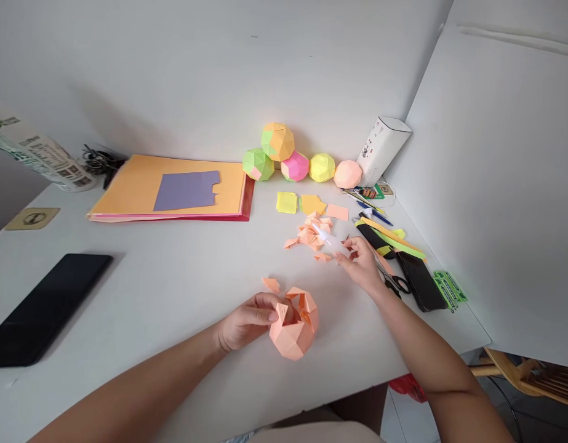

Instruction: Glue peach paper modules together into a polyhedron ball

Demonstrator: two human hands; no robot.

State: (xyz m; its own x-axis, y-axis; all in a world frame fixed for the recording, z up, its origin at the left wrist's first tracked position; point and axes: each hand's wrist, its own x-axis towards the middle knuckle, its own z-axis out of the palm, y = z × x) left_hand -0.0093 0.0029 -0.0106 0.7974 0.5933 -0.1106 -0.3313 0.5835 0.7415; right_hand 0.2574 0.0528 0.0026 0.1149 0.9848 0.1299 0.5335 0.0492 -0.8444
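My left hand (247,321) grips a partly built peach paper ball (293,326) near the front edge of the white table (173,289); its top is still open with loose flaps. My right hand (363,263) is closed on a small white glue bottle (330,240), whose tip points toward a pile of folded peach paper pieces (309,234). One loose peach piece (271,283) lies just behind the ball.
Several finished paper balls (295,161) line the back wall beside a white box (383,149). A stack of coloured paper (173,187) lies at left, a black tablet (44,304) nearer. Pens, scissors (394,282) and a phone (421,280) crowd the right edge.
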